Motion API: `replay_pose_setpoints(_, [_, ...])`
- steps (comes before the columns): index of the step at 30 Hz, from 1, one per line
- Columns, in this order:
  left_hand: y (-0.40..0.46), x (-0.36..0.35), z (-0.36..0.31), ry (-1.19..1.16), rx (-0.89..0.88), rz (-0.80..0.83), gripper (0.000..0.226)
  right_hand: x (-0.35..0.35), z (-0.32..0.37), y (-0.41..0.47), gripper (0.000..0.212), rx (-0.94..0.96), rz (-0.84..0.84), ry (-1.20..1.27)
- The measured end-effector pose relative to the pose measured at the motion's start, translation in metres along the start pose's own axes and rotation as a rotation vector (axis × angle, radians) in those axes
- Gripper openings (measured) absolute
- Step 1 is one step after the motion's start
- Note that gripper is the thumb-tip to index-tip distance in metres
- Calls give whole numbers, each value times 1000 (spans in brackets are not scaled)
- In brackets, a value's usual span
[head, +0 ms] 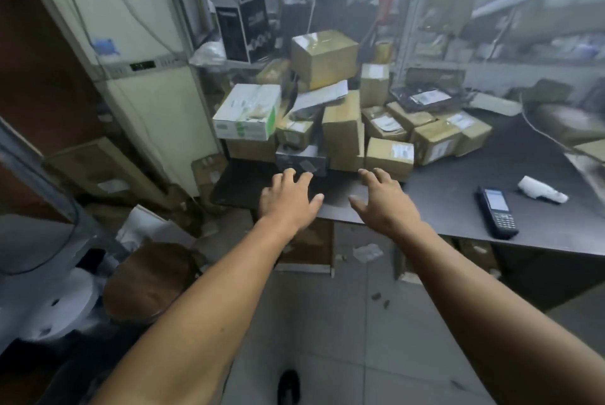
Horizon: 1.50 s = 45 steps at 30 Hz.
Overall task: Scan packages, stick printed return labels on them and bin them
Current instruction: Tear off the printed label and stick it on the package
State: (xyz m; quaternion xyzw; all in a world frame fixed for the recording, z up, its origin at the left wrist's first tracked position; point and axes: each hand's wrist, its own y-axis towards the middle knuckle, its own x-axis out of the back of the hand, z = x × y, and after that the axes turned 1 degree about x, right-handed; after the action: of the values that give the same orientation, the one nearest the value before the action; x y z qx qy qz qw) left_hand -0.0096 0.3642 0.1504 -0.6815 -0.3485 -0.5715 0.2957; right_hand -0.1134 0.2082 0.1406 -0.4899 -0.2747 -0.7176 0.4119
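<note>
A pile of several cardboard packages (343, 129) stands on the far left part of the dark table (458, 188). A small grey box (299, 159) lies at the pile's front, with a small brown box (389, 155) to its right. My left hand (288, 200) hovers open, fingers spread, just in front of the grey box. My right hand (381, 200) is open too, fingers spread, just in front of the small brown box. Neither hand holds anything. A black handheld scanner (497, 212) lies on the table to the right, beside a white crumpled label strip (541, 192).
A white cabinet (131, 54) stands at the left. A brown round stool (147, 280) and white fittings (55, 303) sit on the floor at lower left. Shelves behind a clear sheet fill the back right. Scraps of paper (366, 252) litter the tiled floor.
</note>
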Motion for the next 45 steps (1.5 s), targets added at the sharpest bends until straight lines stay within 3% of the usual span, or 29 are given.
replay_pose_setpoints(14, [157, -30, -96, -150, -370, 69, 57, 31, -78, 91, 67, -326, -35, -54])
replay_pose_setpoints(22, [210, -51, -157, -192, -473, 110, 57, 41, -148, 123, 66, -451, -58, -14])
replay_pose_setpoints(34, [314, -112, -311, -123, -441, 151, 53, 82, -341, 234, 73, -479, 5, 12])
replay_pose_setpoints(45, [368, -177, -414, -51, -276, 189, 55, 77, -465, 355, 86, -288, 181, -28])
